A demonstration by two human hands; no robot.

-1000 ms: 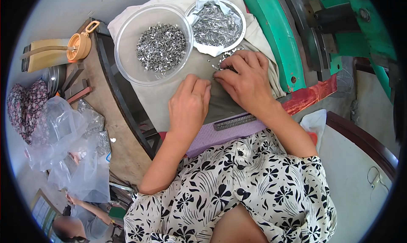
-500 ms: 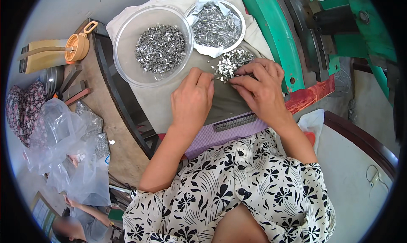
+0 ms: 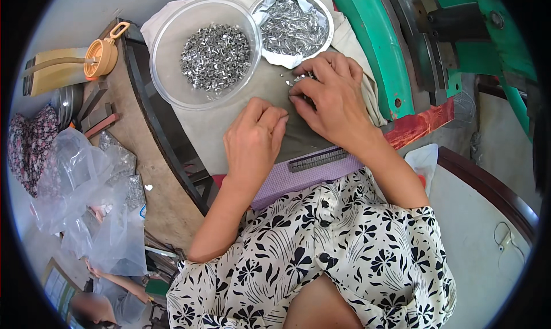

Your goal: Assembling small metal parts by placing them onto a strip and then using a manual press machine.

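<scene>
My right hand is cupped over a small heap of shiny metal pieces, its fingers curled in among them and hiding most of the heap. Just to its left, my left hand hovers over the grey-brown cloth with thumb and fingertips pinched together; whatever they may hold is too small to see. Beyond my left hand stands a clear round tub of small cut metal bits. A white bowl with thin silvery metal pieces sits beyond my right hand.
A dark ridged bar lies on a purple textured pad before me. Green machinery rises at right. On a wooden table to the left are plastic bags and an orange-lidded container. Another person is at lower left.
My right hand has moved left and farther forward, now covering the heap that showed before. My left hand has shifted slightly left and nearer to me, still pinched.
</scene>
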